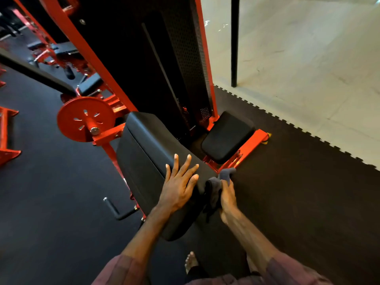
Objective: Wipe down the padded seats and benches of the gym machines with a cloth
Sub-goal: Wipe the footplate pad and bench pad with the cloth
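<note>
Head view, looking down. Black rubber floor (51, 202) covers most of the frame; its interlocking edge meets a pale concrete floor (308, 58) at upper right. Red machine frame (86, 50) rises at centre, with a dark perforated weight-stack shroud (185, 58) behind it. Long black padded bench (148, 153) runs from the frame toward the viewer. Smaller black seat pad (228, 136) sits just right of it, on a red base. Red disc (86, 119) is mounted on the bench's left side. Further red machines stand at upper left, too dim to identify with confidence.

Left hand (177, 188) lies flat on the bench top, fingers straight and spread, holding nothing. Right hand (227, 195) is curled round a dark grey cloth (218, 186), which is bunched against the bench's right edge, near the end closest to the viewer. A bare foot (191, 262) shows on the rubber floor at bottom centre.
</note>
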Tool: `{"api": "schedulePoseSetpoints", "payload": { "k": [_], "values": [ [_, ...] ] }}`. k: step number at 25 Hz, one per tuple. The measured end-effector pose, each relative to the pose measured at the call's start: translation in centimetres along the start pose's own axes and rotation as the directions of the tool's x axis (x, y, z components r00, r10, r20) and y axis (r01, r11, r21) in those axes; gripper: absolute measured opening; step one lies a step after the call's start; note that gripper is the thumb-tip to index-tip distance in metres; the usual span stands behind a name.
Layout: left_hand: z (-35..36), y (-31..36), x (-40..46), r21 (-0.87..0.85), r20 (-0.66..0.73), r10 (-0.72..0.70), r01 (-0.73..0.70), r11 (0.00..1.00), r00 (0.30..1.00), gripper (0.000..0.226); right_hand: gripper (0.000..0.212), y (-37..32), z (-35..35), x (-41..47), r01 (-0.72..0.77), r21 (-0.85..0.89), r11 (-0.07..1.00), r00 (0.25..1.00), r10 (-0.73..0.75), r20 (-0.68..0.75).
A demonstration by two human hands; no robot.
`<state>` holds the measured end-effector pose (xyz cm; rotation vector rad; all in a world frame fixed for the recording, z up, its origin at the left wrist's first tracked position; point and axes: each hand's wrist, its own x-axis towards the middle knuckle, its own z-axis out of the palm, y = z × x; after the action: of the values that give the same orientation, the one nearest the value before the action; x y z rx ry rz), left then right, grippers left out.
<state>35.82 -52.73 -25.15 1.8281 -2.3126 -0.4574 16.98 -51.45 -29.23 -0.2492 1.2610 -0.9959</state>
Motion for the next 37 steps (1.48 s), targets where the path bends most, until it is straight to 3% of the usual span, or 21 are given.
{"api": "schedulePoseSetpoints", "payload": {
  "k": [4, 6, 8, 10, 12, 16, 21, 26, 31, 33, 37],
  "values": [
    [-0.4, -1.8, 0.3, 0.018, 0.036, 0.155, -0.156, 0.988, 0.987, 0.059, 0.021, 1.9, 1.3, -0.1, 0.098, 0.069, 0.993, 0.994, -0.094, -0.055],
    [-0.8, -2.8, 0.6, 0.013, 0.063, 0.239, -0.240, 0.971, 0.969, 0.057, 0.036, 2.2, 2.5, 0.5, 0.157, 0.048, 0.986, 0.973, -0.147, -0.177],
    [-0.8, -4.2, 1.3, 0.017, 0.093, 0.328, -0.331, 0.944, 0.940, 0.057, 0.050, 5.4, 4.5, -1.5, 0.268, 0.106, 0.958, 0.920, -0.222, -0.323],
    [-0.4, -5.5, 1.4, 0.027, 0.094, 0.383, -0.387, 0.922, 0.919, 0.059, 0.046, 8.7, 6.9, -4.3, 0.438, 0.093, 0.894, 0.853, -0.380, -0.357],
    [-0.3, -6.1, 1.5, 0.050, 0.112, 0.441, -0.448, 0.893, 0.891, 0.063, 0.052, 10.0, 7.9, -4.6, 0.534, -0.021, 0.845, 0.768, -0.496, -0.406],
    [-1.0, -6.7, 1.7, 0.100, 0.167, 0.477, -0.496, 0.863, 0.863, 0.066, 0.063, 9.7, 8.5, -3.6, 0.544, -0.020, 0.839, 0.705, -0.470, -0.532],
    [-1.1, -7.0, 1.4, 0.098, 0.179, 0.506, -0.527, 0.844, 0.844, 0.062, 0.055, 21.7, 11.5, -8.4, 0.559, -0.006, 0.829, 0.738, -0.501, -0.452],
    [-1.3, -7.3, 1.4, 0.119, 0.194, 0.524, -0.550, 0.826, 0.829, 0.063, 0.068, 15.9, 10.5, -5.7, 0.651, -0.111, 0.751, 0.633, -0.618, -0.467],
    [-2.0, -8.9, 0.3, 0.099, 0.203, 0.576, -0.602, 0.793, 0.792, 0.066, 0.062, 25.9, 13.8, -8.5, 0.512, -0.123, 0.850, 0.720, -0.503, -0.477],
    [-1.9, -9.6, 0.0, 0.091, 0.204, 0.596, -0.621, 0.778, 0.776, 0.067, 0.060, 26.1, 13.0, -8.1, 0.438, -0.078, 0.895, 0.753, -0.413, -0.511],
    [-1.8, -10.9, -1.0, 0.085, 0.204, 0.615, -0.640, 0.764, 0.762, 0.066, 0.059, 23.0, 11.8, -6.2, 0.485, -0.127, 0.865, 0.684, -0.466, -0.562]
  ]
}}
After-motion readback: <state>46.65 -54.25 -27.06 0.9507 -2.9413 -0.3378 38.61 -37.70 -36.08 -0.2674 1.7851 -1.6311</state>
